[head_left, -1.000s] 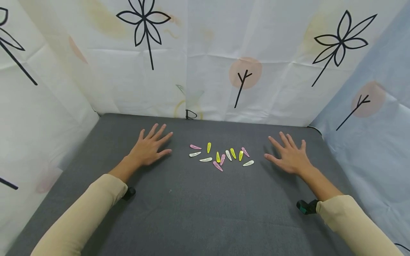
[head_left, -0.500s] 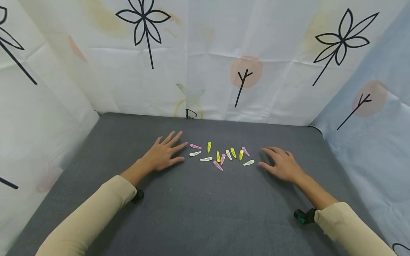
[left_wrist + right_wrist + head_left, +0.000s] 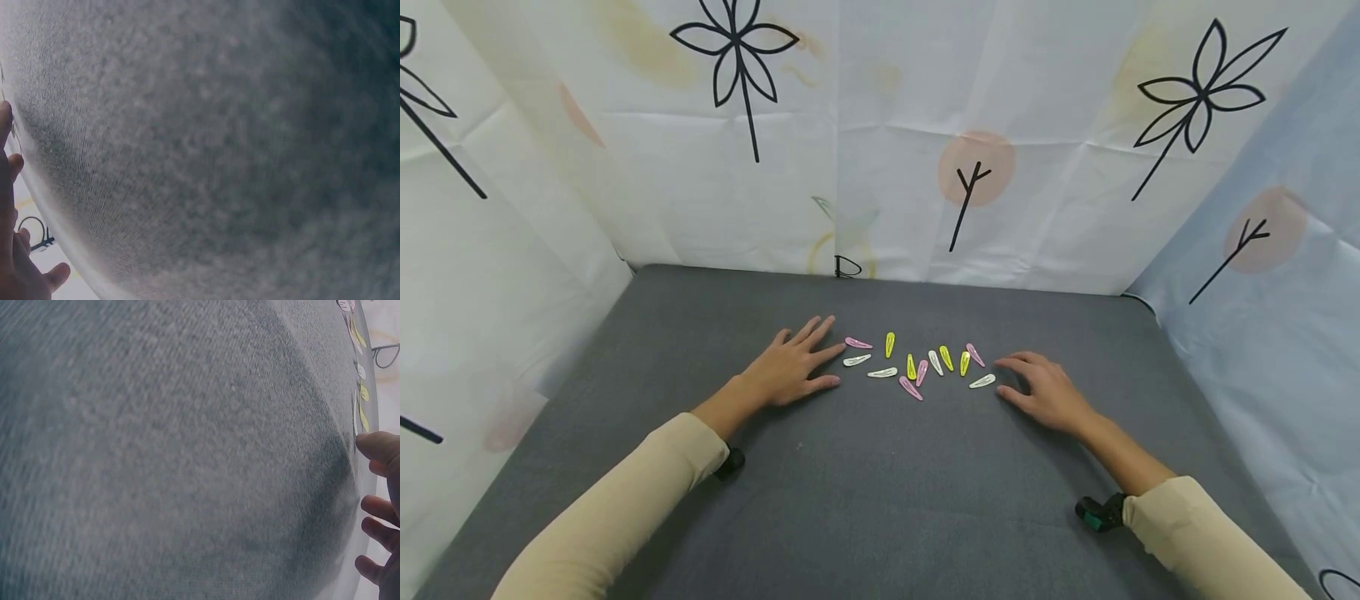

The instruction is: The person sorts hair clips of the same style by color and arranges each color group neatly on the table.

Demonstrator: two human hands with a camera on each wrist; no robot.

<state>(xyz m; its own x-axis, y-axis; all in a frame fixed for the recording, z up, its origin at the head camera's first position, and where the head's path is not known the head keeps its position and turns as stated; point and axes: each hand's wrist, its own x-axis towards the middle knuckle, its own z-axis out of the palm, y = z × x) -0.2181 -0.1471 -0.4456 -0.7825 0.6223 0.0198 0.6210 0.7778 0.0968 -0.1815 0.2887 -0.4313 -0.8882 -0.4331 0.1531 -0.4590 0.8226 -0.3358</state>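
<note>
Several small snap hair clips lie scattered on a grey cloth surface in the head view: pink ones such as the pink hair clip, yellow ones such as the yellow hair clip, and white ones such as the white hair clip. Just left of the group is my left hand, fingers spread, holding nothing. My right hand hovers or rests at the group's right side, fingers loosely bent, its thumb near another white hair clip. Neither hand grips a clip. The right wrist view shows several clips beyond the thumb.
The grey cloth covers the whole tabletop. White patterned curtains enclose it at the back and both sides. Dark wrist cameras sit under the sleeves.
Both hands have moved inward toward the clips, the left one rightward and the right one leftward. The right fingers went from spread to loosely bent. The clips stay in place.
</note>
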